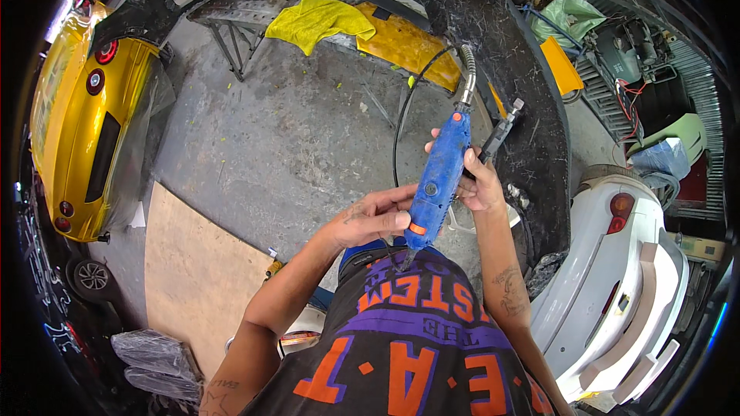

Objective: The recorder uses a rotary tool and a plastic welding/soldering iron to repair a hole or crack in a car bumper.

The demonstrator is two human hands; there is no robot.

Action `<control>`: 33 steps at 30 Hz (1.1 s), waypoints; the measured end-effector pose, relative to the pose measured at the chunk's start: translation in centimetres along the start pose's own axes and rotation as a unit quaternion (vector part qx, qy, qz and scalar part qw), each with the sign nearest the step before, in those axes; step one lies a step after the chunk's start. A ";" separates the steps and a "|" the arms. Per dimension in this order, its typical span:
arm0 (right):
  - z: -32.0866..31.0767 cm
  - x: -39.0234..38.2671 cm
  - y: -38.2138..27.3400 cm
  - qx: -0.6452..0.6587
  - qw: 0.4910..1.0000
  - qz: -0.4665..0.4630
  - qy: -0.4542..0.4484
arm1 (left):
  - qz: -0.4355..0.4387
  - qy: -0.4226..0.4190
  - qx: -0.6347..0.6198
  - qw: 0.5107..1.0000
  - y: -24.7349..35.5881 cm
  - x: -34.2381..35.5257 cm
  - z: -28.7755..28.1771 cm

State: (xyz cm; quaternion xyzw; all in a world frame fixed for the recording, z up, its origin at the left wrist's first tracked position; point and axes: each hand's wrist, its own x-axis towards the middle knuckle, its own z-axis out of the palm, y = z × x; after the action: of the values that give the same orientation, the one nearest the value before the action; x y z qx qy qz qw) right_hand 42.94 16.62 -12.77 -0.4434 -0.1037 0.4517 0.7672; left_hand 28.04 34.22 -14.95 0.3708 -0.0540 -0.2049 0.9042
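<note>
A blue rotary tool (438, 173) with orange details is held in front of my chest, tilted slightly, its upper end pointing away from me. My left hand (376, 214) grips its lower left side. My right hand (483, 183) wraps its right side, with fingertips showing beyond the far edge. A ribbed metal flexible sleeve (469, 75) comes off the upper end. In or against my right fingers lies a slim dark piece with a metal tip (501, 131); its lower part is hidden. A black cable (398, 135) hangs left of the tool.
A large scuffed black panel (532, 108) curves round the far and right sides. A yellow cloth (317, 23) and an orange-yellow panel (412, 46) lie beyond. A yellow car (89, 131) stands left, a white car (601, 293) right. A wooden board (200, 270) lies at left.
</note>
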 end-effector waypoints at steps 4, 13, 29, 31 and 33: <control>-0.2 0.1 0.3 0.011 1.000 -0.001 -0.001 | -0.006 -0.003 -0.081 0.997 -0.1 -0.1 -0.2; -0.2 -0.1 0.3 0.017 1.000 0.004 0.009 | 0.004 -0.005 -0.061 0.998 -0.2 0.1 0.0; 0.0 -0.4 0.4 0.058 0.998 0.014 0.010 | -0.003 0.083 -0.014 0.996 -0.5 0.6 0.6; -0.1 -0.4 0.6 0.061 0.998 0.013 0.015 | -0.003 0.082 -0.013 0.997 -0.4 0.7 0.7; -0.3 -0.4 0.7 0.063 0.998 0.013 0.020 | -0.002 0.081 -0.012 0.997 -0.2 0.9 0.8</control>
State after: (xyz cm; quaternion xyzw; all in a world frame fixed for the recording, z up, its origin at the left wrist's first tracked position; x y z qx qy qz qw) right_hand 42.46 16.31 -13.35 -0.4043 -0.0536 0.4583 0.7897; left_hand 28.57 33.18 -14.53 0.3756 0.0222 -0.1766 0.9096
